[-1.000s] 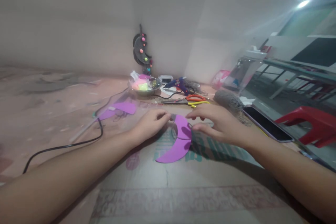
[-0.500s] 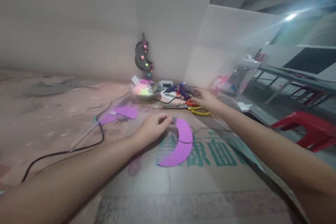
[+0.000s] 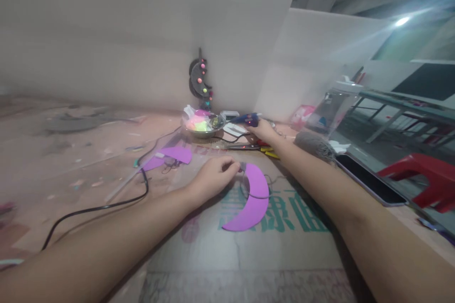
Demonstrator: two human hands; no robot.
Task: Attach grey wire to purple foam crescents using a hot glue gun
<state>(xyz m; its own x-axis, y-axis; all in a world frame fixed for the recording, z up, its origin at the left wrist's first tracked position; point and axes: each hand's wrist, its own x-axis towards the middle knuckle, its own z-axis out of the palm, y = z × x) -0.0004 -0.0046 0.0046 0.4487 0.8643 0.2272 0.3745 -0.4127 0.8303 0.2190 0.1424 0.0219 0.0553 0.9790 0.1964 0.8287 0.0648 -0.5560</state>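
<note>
My left hand [image 3: 216,174] pinches a purple crescent [image 3: 259,182]; at its twelve o'clock, my right hand [image 3: 265,131] seemingly closes around a glue gun [image 3: 248,119].

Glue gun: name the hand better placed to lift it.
Probably the right hand: it is at the glue gun and seems to grip it; the left hand is farther away, at the upper tip of the purple crescent.
</note>
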